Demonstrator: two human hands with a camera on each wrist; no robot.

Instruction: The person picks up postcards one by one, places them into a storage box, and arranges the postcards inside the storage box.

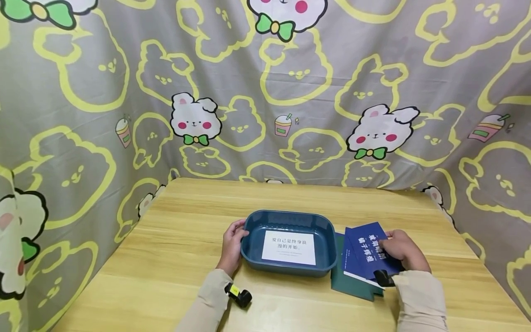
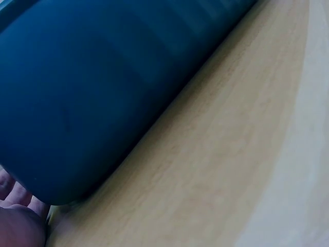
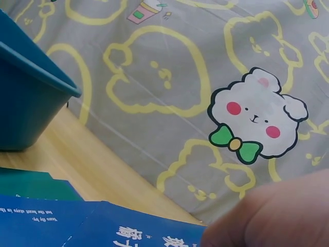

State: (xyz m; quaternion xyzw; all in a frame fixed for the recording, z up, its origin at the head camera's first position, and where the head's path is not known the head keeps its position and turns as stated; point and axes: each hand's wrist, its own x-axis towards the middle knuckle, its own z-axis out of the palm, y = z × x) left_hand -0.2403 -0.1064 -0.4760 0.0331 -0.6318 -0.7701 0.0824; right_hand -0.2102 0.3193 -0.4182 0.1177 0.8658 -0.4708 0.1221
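Note:
A dark teal plastic basin (image 1: 286,270) stands on the table, and a white card (image 1: 289,258) printed with Chinese characters lies inside it. My left hand (image 1: 232,244) grips the basin's left end, thumb at the rim; the left wrist view has its fingers (image 2: 19,198) by the basin's lower corner. On the right, my right hand (image 1: 404,250) pinches the right edge of blue cards (image 1: 360,246) with white lettering, fanned slightly apart, a white edge showing below. Beneath them a green card or folder (image 1: 352,287) lies beside the basin, partly covered.
The wooden table (image 1: 166,272) spreads out around the basin. A grey curtain (image 1: 244,78) with cartoon rabbits hangs along the back and both sides. Black wrist camera mounts (image 1: 239,297) sit at the sleeve cuffs.

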